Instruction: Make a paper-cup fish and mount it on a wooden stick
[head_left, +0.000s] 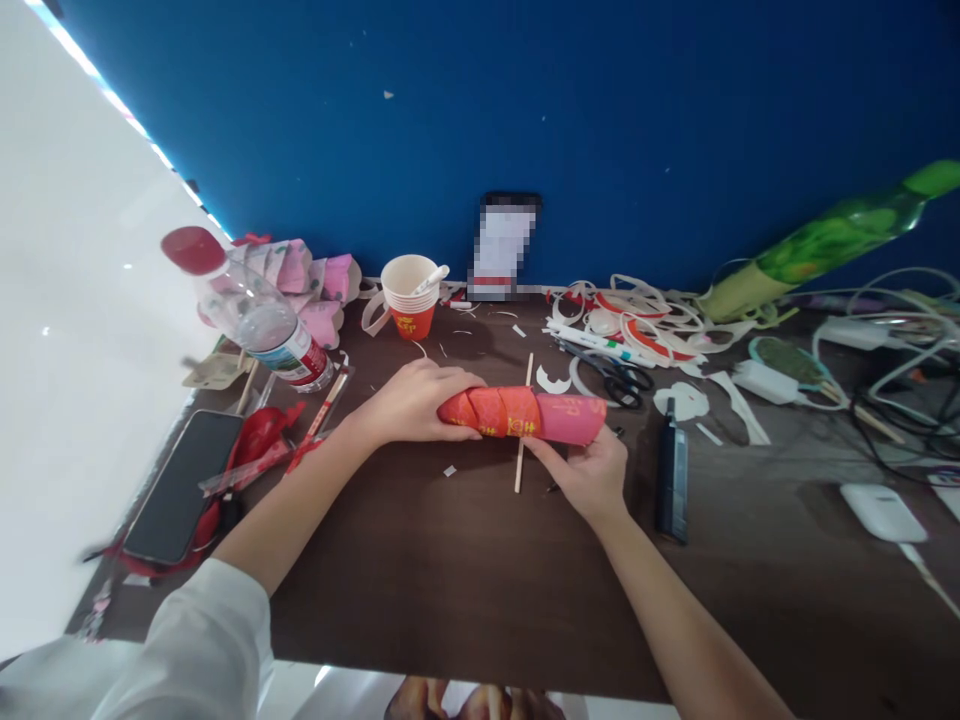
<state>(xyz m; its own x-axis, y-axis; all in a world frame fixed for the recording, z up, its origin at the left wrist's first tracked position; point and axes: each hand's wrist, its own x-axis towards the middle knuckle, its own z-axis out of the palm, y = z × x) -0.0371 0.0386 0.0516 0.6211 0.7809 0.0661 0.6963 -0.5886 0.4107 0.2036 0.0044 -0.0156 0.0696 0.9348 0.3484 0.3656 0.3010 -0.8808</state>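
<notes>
A red tube of overlapping paper-cup pieces (504, 410) with gold lettering lies level in front of me, just above the table. My left hand (424, 402) is closed round its left end, palm down. At the pinkish right end, my right hand (589, 470) grips from below and in front, the thumb against the paper. Behind and beneath the tube, a thin wooden stick (519, 470) lies on the table, partly covered. Close to my right hand are a dark utility knife (673, 480) and black-handled scissors (619, 380).
Stacked paper cups (412, 322) stand at the back, near a propped phone (504, 245). A plastic bottle (281, 335), pink scalloped paper pieces (319, 290) and a dark phone (184, 487) are left. Paper strips (645, 315), a green bottle (832, 240) and cables (919, 350) are right.
</notes>
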